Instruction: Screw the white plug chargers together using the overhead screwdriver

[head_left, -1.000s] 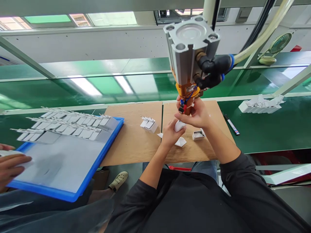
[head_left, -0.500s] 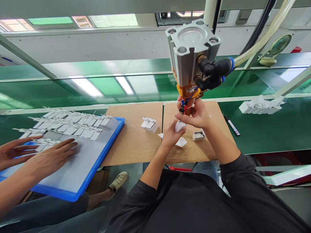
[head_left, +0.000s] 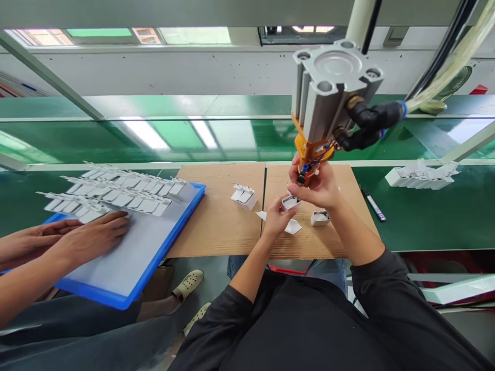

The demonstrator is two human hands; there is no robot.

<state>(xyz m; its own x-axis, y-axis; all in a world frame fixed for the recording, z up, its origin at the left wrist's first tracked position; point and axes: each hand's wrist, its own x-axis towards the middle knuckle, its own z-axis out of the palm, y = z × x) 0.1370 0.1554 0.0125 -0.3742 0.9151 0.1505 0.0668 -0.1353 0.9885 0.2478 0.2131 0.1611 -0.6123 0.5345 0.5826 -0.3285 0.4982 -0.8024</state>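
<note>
My left hand (head_left: 277, 219) holds a small open white case (head_left: 291, 202) just under the orange tip of a hanging pneumatic tool (head_left: 309, 149). Wrapped round the lower part of that tool is my right hand (head_left: 320, 188), its thumb close to the case. On the cardboard to the right stands another open white case (head_left: 320, 218). Left of my hands sits a pair of white cases (head_left: 244, 197) side by side. White paper pieces (head_left: 293, 226) lie beneath my left hand.
At left, another person's hands (head_left: 91, 237) touch white parts on a blue-edged tray (head_left: 154, 263). A marker (head_left: 374, 205) and a row of white cases (head_left: 421, 174) lie on the green table (head_left: 425, 221) at right.
The white case in my left hand has turned so its open top shows. The view has shifted, so the tool appears further right. The other person's hands have come closer together around the white parts.
</note>
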